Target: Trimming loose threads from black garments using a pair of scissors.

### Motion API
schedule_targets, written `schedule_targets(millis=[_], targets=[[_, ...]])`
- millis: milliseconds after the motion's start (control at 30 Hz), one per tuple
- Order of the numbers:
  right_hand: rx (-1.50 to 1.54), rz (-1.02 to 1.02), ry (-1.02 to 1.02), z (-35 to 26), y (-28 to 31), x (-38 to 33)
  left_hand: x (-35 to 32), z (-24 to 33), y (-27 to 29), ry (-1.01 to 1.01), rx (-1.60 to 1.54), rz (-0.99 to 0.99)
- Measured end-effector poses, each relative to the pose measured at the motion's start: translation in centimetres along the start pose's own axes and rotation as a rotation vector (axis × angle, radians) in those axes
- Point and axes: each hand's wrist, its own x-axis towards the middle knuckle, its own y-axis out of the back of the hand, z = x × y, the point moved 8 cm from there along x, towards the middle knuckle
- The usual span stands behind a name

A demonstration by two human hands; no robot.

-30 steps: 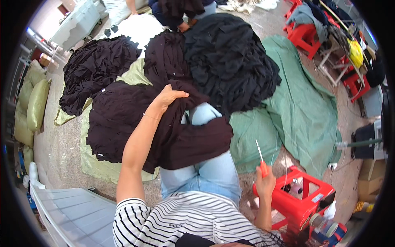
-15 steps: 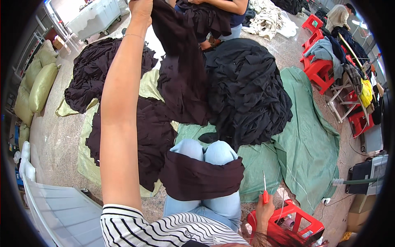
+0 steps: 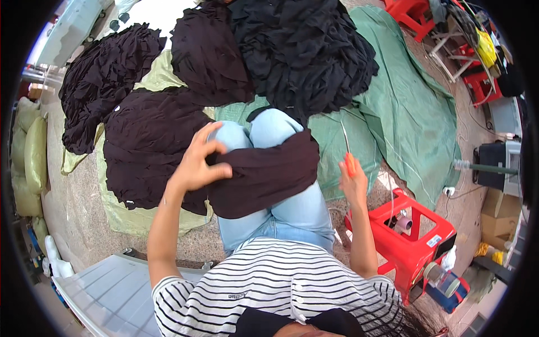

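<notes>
1. The floor (image 3: 73,224) was bare speckled concrete, partly covered by a green tarp (image 3: 410,112) on the person's right and a yellow-green sheet (image 3: 140,216) on the left
2. Heaps of dark cloth lay on those covers: a black pile (image 3: 303,50) ahead, a dark brown pile (image 3: 208,50) beside it, another brown heap (image 3: 95,90) further left, and a flatter brown heap (image 3: 146,146) just beside the left knee
3. Stuffed pale-green sacks (image 3: 31,157) lined the far left edge, and a grey slatted panel (image 3: 112,292) lay at lower left
4. A red plastic stool (image 3: 415,241) stood close to the right elbow, with more red stools (image 3: 412,14) and clutter at upper right
5. The person sat in a striped shirt and light blue jeans, knees raised, with a dark brown garment (image 3: 264,174) draped across both thighs
6. The left hand (image 3: 199,163) was raised with the forearm upright, thumb and lower fingers pinching the garment's left edge while the other fingers spread loosely upward
7. The right hand (image 3: 352,180) was lifted out to the side, clear of the cloth, clenched on the orange handle of a thin tool (image 3: 346,147) whose pale blade pointed up and away
</notes>
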Motion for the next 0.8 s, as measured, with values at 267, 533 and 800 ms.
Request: schedule_targets(millis=[267,533,800], targets=[[0.050,-0.051,0.212,-2.4,-2.9,-0.1,-12.2,8.0,-5.6,-0.132,0.430,0.152],[0.015,-0.012,0.310,-4.4,-1.6,-1.3,-16.8,10.4,-12.2,-0.118,0.332,0.125],[-0.010,-0.075,0.552,-8.6,-5.6,8.0,-15.7,6.3,-10.1,0.093,0.579,0.409]])
